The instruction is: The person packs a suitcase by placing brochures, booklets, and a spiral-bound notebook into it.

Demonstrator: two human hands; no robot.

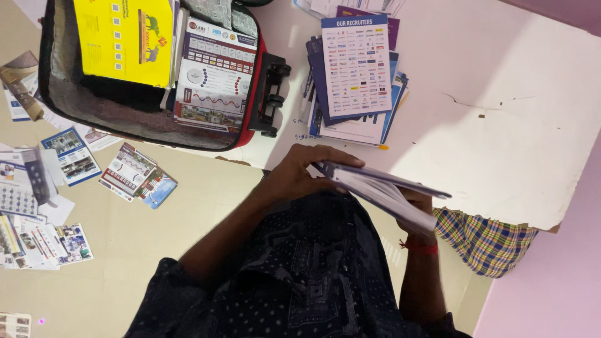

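Both hands grip one stack of brochures [382, 191] close to my chest: my left hand [300, 172] is closed over its near end, thumb under and fingers [328, 153] curled on top, while my right hand [416, 209], mostly hidden beneath the far end, props it from below, a red thread [421, 247] on the wrist. The stack hangs in the air above the edge of the white board [501, 112], touching nothing else. On the board, just beyond my left hand, lies a pile of blue leaflets [357, 75]; beside it an open suitcase [147, 122] holds a yellow booklet [125, 37] and a printed sheet [213, 78]. More leaflets [134, 175] are strewn over the floor [206, 213].

The stack looks loose and glossy, its sheets fanned at the right end. As I judge it, slackening either grip could let the lower sheets slide out and scatter onto the floor. The board's chipped edge, near my right hand, could also catch a corner.
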